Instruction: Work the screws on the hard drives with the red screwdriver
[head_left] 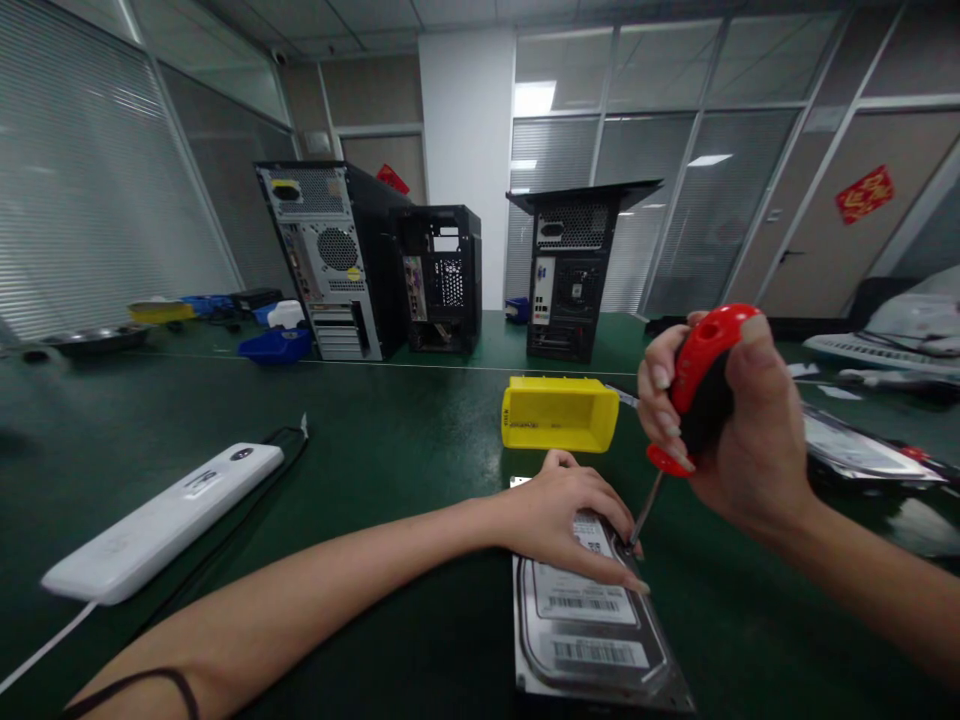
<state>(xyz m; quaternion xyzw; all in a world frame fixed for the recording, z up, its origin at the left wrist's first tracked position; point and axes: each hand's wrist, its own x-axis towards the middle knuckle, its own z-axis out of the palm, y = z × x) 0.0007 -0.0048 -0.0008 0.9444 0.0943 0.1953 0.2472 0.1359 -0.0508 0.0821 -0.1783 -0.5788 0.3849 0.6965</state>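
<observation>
A silver hard drive (pixel 592 630) with white barcode labels lies flat on the green table (pixel 390 480), close to me. My left hand (pixel 566 515) presses down on its far end, fingers spread over the top label. My right hand (pixel 731 415) grips a screwdriver (pixel 694 395) by its red and black handle. Its thin shaft slants down to the drive's far right corner, beside my left fingertips.
A yellow parts bin (pixel 559 413) sits just beyond the drive. A white power strip (pixel 161 520) with cables lies at the left. Three open computer cases (pixel 341 260) (pixel 442 275) (pixel 574 270) stand at the back. Blue bins (pixel 277 345) sit far left, more hardware (pixel 870 450) at the right.
</observation>
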